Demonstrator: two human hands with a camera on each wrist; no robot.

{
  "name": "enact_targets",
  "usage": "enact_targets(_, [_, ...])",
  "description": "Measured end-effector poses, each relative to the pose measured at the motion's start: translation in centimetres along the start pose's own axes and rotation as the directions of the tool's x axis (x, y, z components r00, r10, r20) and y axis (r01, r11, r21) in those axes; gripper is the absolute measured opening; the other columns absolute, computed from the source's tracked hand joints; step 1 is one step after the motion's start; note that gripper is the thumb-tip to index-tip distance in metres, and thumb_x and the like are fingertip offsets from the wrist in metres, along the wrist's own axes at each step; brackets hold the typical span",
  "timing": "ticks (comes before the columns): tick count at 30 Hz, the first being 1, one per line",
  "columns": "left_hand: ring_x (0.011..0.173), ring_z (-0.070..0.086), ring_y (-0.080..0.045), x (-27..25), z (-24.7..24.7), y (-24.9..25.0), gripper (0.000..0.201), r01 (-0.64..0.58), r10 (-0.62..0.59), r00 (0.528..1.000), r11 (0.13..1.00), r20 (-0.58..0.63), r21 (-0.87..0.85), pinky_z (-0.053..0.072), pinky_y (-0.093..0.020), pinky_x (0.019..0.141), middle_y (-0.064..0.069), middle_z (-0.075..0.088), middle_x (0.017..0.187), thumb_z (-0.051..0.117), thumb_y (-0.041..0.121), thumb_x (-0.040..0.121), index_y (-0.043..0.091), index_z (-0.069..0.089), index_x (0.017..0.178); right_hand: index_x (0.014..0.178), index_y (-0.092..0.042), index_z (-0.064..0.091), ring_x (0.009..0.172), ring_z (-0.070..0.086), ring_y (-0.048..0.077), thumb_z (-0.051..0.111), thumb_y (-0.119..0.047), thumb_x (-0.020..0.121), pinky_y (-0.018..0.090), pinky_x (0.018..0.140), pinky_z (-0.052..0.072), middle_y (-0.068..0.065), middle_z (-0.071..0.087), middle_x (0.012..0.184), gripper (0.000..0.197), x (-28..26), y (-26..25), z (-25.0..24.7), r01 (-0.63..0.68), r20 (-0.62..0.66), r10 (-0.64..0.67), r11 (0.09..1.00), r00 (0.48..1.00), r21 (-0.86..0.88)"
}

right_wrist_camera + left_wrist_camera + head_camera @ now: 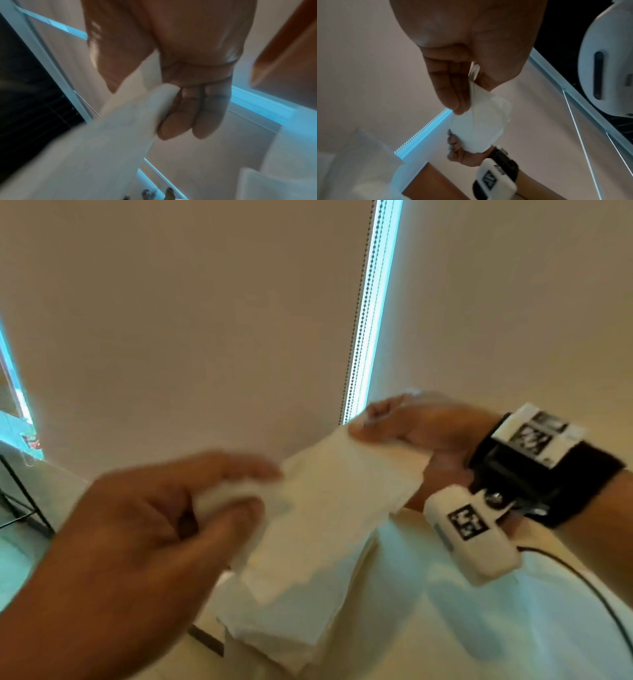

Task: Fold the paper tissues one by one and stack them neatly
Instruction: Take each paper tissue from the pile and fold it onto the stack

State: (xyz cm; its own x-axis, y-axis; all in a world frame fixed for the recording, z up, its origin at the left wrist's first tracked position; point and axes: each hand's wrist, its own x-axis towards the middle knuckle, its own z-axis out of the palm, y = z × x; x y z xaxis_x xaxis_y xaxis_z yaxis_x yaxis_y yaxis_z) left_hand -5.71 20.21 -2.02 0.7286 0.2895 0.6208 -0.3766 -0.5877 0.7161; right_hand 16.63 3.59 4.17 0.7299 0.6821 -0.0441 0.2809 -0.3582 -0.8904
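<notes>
Two bare hands raised in front of the person, each pinching one end of a white tissue (322, 508).
The left hand (144, 529) grips its end between thumb and curled fingers; the right hand (418, 436), wearing a wrist-strapped camera, pinches the opposite end.

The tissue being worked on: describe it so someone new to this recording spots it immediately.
Start at the beaded blind cord hanging at centre. Just below it, the left hand and right hand pinch opposite ends of the held tissue, stretched in the air. Unlike the white tissue stack underneath, it is lifted, not lying flat.
</notes>
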Motion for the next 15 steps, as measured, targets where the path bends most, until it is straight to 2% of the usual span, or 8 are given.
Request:
enact_targets(2, [0.042, 0.062, -0.012, -1.4, 0.4, -0.7, 0.027, 0.033, -0.049, 0.994, 0.987, 0.102, 0.159, 0.052, -0.016, 0.045, 0.007, 0.069, 0.055, 0.056, 0.053, 0.064, 0.052, 0.072, 0.086, 0.096, 0.009, 0.06, 0.066, 0.055, 0.029, 0.078, -0.014, 0.076, 0.036, 0.067, 0.049, 0.024, 0.053, 0.083, 0.035, 1.1, 2.4, 1.2, -0.074, 0.114, 0.078, 0.996, 0.99, -0.041])
enact_targets(4, [0.035, 0.053, 0.004, -2.4, 0.7, -1.4, 0.027, 0.049, -0.104, 0.981, 0.95, 0.163, 0.31, 0.043, -0.006, 0.041, 0.019, 0.063, 0.049, 0.052, 0.052, 0.062, 0.06, 0.067, 0.082, 0.096, 0.003, 0.065, 0.066, 0.062, 0.018, 0.07, -0.007, 0.087, 0.03, 0.064, 0.052, 0.016, 0.061, 0.081, 0.015, 2.0, 4.0, 2.1, -0.103, 0.21, 0.119, 0.991, 0.97, -0.086])
enact_targets(6, [0.04, 0.049, 0.017, -2.4, 0.8, -1.6, 0.028, 0.036, -0.148, 0.962, 0.901, 0.229, 0.433, 0.039, 0.0, 0.045, 0.032, 0.056, 0.049, 0.052, 0.051, 0.059, 0.065, 0.06, 0.082, 0.1, 0.001, 0.068, 0.079, 0.067, 0.018, 0.068, -0.011, 0.09, 0.032, 0.074, 0.056, 0.011, 0.068, 0.089, 0.016, 2.7, 4.9, 2.6, -0.108, 0.245, 0.143, 0.983, 0.959, -0.15])
enact_targets(9, [0.059, 0.052, 0.022, -1.8, 1.0, -2.0, 0.039, 0.143, -0.281, 0.933, 0.863, 0.226, 0.485, 0.042, -0.008, 0.059, 0.045, 0.051, 0.055, 0.057, 0.051, 0.064, 0.082, 0.041, 0.083, 0.104, -0.005, 0.069, 0.095, 0.071, 0.024, 0.068, -0.02, 0.092, 0.041, 0.087, 0.058, 0.01, 0.073, 0.102, 0.02, 3.9, 5.7, 3.6, -0.131, 0.19, 0.175, 0.967, 0.966, -0.22])
enact_targets(10, [0.064, 0.053, 0.021, -1.6, 0.9, -2.3, 0.038, 0.177, -0.307, 0.929, 0.86, 0.209, 0.479, 0.045, -0.011, 0.063, 0.046, 0.052, 0.058, 0.061, 0.049, 0.069, 0.079, 0.044, 0.083, 0.102, -0.009, 0.07, 0.095, 0.072, 0.025, 0.068, -0.022, 0.092, 0.043, 0.087, 0.059, 0.009, 0.074, 0.101, 0.017, 4.3, 6.0, 3.9, -0.133, 0.165, 0.175, 0.962, 0.971, -0.237])
enact_targets(12, [0.067, 0.06, 0.017, -1.3, 0.7, -3.2, 0.02, 0.247, -0.361, 0.915, 0.854, 0.179, 0.459, 0.051, -0.015, 0.071, 0.04, 0.06, 0.063, 0.07, 0.041, 0.074, 0.059, 0.061, 0.078, 0.094, -0.017, 0.07, 0.09, 0.072, 0.024, 0.069, -0.029, 0.092, 0.042, 0.083, 0.06, 0.007, 0.073, 0.097, 0.012, 4.8, 6.3, 4.7, -0.117, 0.102, 0.154, 0.947, 0.983, -0.3])
enact_targets(13, [0.066, 0.062, 0.014, -1.4, 0.6, -3.7, 0.016, 0.279, -0.386, 0.907, 0.849, 0.167, 0.448, 0.054, -0.017, 0.072, 0.033, 0.064, 0.063, 0.072, 0.039, 0.075, 0.052, 0.063, 0.076, 0.091, -0.021, 0.069, 0.09, 0.071, 0.023, 0.068, -0.033, 0.091, 0.042, 0.083, 0.06, 0.005, 0.072, 0.097, 0.012, 5.0, 6.4, 5.1, -0.108, 0.066, 0.14, 0.93, 0.988, -0.352])
enact_targets(15, [0.066, 0.065, 0.011, -1.4, 0.5, -4.3, 0.017, 0.297, -0.421, 0.887, 0.834, 0.189, 0.464, 0.056, -0.019, 0.074, 0.027, 0.067, 0.064, 0.073, 0.037, 0.076, 0.047, 0.06, 0.078, 0.093, -0.026, 0.067, 0.093, 0.069, 0.021, 0.065, -0.039, 0.092, 0.04, 0.085, 0.059, 0.003, 0.069, 0.102, 0.014, 5.2, 6.3, 5.5, -0.1, 0.011, 0.118, 0.888, 0.993, -0.45])
